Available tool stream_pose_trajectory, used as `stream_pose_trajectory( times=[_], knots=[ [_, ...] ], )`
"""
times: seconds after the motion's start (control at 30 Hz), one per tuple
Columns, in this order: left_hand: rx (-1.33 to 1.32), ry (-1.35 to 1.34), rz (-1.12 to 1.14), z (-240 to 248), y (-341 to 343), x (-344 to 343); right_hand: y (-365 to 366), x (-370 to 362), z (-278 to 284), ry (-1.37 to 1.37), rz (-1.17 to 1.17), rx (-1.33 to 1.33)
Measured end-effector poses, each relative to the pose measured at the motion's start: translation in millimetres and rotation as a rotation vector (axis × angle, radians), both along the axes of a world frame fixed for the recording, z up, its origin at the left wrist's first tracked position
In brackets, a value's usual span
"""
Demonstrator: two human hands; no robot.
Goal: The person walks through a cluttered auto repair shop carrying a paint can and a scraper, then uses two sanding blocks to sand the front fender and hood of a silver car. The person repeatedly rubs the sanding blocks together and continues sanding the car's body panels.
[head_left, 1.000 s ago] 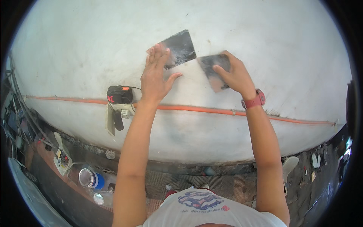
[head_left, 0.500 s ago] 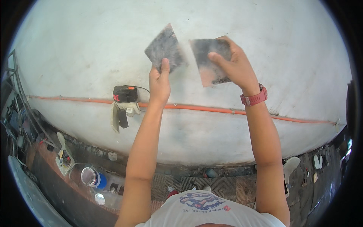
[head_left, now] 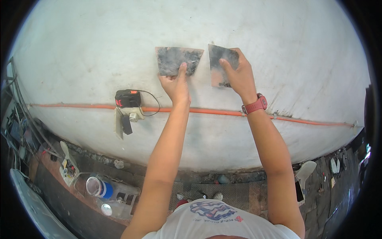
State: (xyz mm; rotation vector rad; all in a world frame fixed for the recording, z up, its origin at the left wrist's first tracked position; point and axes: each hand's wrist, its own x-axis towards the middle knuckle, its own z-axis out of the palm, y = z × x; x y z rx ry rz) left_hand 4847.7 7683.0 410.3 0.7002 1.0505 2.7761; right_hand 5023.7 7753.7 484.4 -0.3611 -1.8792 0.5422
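Note:
Out in front of a white wall, each of my hands holds a thin flat plate. My left hand (head_left: 176, 87) grips the lower edge of a four-sided plate (head_left: 169, 60), thumb on its face. That face is smeared grey and black, with reddish-brown along the rim. My right hand (head_left: 242, 75) is closed on the right side of a second plate (head_left: 216, 59), its thumb across the dark face. A pinkish-brown patch shows near this plate's lower end. The plates are close together, with a narrow gap between them. Fingers behind both plates are mostly hidden.
An orange conduit (head_left: 215, 112) runs across the white wall (head_left: 99, 51). A black battery-like block (head_left: 128, 98) with a cable sits above an outlet box (head_left: 118, 123). Below are a blue-banded tub (head_left: 104, 189), a round lid (head_left: 106, 209) and a pale chair (head_left: 305, 173).
The left plate has turned from a tilted diamond pose to nearly level, and my left hand has moved right and down. My right hand has shifted slightly left and down with its plate.

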Motion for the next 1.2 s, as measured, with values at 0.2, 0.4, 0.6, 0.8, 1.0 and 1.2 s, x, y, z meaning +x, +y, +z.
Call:
stream_pose_trajectory(
  times=[0.2,0.4,0.6,0.8,1.0,1.2],
  knots=[
    [-0.411,0.096,0.432,4.7,-3.6,14.0,1.2,-2.1,-13.9,0.002,0.028,0.011],
    [-0.559,0.524,0.958,-7.0,3.4,-6.9,3.3,-16.2,-15.1,-0.029,0.084,0.078],
    [-0.601,0.956,0.842,-19.4,-4.8,-48.0,-9.2,-35.6,0.4,-0.146,0.016,0.183],
    [-0.584,1.127,0.766,-17.3,-14.1,-62.3,-18.8,-73.5,18.3,-0.11,0.037,0.409],
    [-0.584,1.165,0.706,-19.7,-18.7,-75.4,-17.3,-78.6,31.7,-0.187,0.028,0.492],
    [-0.587,1.207,0.727,-20.2,-16.7,-79.0,-32.8,-110.8,53.3,-0.231,0.024,0.556]
  ],
)
